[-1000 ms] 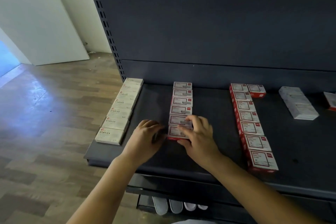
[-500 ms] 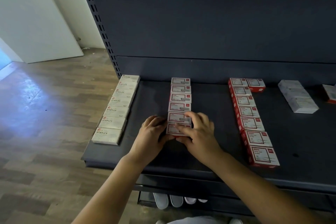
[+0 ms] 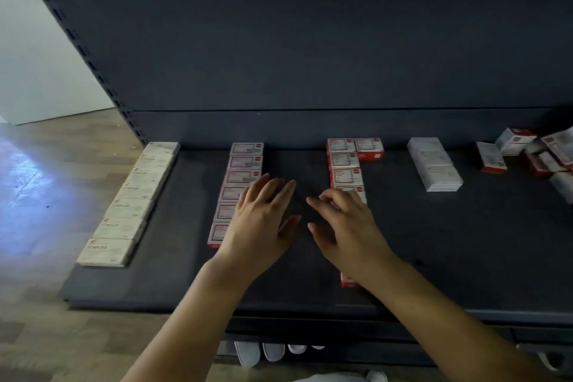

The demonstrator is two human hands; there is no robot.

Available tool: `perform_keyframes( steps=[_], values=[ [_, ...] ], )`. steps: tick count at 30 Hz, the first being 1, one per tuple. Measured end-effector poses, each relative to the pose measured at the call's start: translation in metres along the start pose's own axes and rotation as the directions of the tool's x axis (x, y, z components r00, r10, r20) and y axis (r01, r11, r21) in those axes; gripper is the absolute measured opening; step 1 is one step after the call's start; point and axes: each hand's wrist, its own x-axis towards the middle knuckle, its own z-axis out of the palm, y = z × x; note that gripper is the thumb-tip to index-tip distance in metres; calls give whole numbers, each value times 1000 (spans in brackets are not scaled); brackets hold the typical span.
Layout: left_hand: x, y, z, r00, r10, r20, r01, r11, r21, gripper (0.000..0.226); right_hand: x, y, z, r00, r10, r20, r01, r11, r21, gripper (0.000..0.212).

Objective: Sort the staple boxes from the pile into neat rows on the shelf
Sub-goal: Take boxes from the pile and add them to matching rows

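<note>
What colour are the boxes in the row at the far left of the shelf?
Cream-white, with small dark print; the far-left row shows best in the head view.

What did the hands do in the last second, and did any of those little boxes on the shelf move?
Both hands let go of the front box of the second row of red-and-white staple boxes and lifted away rightward: the left hand and the right hand now hover open, empty, above the dark shelf. The rows look unmoved, including the cream staple boxes. The view has swung right, showing the pile.
</note>
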Motion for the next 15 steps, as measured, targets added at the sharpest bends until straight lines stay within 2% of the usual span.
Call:
perform_keyframes(
  steps=[6, 15],
  values=[
    [28, 74, 36, 995, 96, -10, -96, 994, -43, 48, -27, 68, -40, 995, 83, -59, -81, 996, 28, 39],
    [62, 155, 80, 994, 101, 52, -95, 990, -106, 51, -59, 157, -76, 976, 136, -168, -124, 989, 80, 34]
  ],
)
